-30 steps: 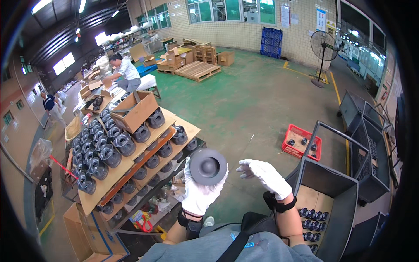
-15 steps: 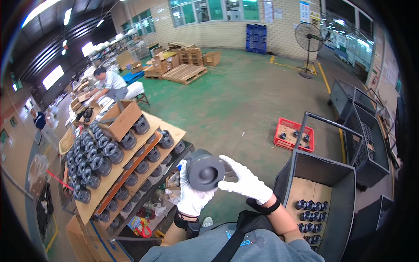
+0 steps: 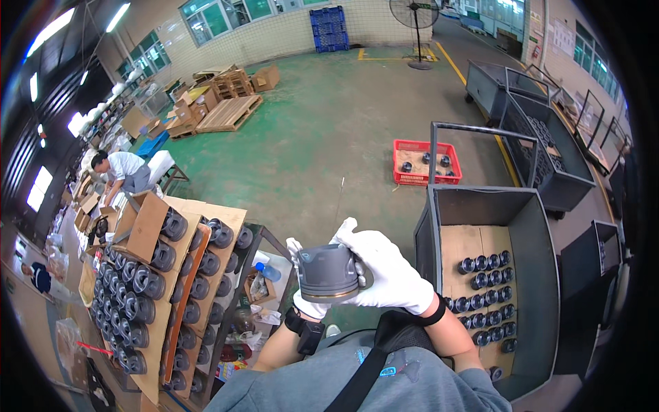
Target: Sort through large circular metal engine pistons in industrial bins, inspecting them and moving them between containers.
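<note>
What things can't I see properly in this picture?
Head view: most of the left hand, hidden by the grey piston.
Head view: the piston's far side, turned away.
Head view: the top of the standing fan, cut off by the upper edge.
Head view: details on the dark parts in the red crate, too small.

Left grip (image 3: 311, 307) beside right grip (image 3: 390, 272), both curled

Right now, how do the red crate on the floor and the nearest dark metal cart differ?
The red crate is shallow; the metal cart has deeper walls. The cart is dark grey and carries a raised bar frame, while the crate is red with no such frame. The crate holds a few scattered dark parts; the cart holds many, set in rows. Both are open-topped.
</note>
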The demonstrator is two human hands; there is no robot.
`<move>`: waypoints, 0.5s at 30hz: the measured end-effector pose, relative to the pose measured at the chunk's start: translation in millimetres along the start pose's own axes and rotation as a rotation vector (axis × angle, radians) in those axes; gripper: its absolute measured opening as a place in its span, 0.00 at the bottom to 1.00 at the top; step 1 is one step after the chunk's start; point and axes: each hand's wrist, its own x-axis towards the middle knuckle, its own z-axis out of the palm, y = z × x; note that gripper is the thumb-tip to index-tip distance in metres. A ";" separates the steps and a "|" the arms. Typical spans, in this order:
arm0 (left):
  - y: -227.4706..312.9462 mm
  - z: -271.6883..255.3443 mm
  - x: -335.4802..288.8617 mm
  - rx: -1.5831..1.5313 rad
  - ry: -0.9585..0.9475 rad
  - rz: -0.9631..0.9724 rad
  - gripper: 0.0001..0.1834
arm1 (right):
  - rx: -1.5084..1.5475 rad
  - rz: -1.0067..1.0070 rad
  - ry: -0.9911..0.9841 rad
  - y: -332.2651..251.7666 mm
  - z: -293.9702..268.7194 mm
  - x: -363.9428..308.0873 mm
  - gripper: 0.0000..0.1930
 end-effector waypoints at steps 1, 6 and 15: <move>-1.3 -3.0 2.7 -0.023 -0.019 -0.015 0.55 | -0.029 0.004 -0.009 -1.0 -2.4 -0.7 0.47; -6.1 -11.1 14.0 -0.128 -0.114 -0.071 0.56 | -0.018 0.054 0.002 5.9 0.8 -12.6 0.47; -0.2 44.6 0.1 0.638 0.508 0.239 0.44 | -0.045 0.138 0.049 14.6 15.6 -16.1 0.50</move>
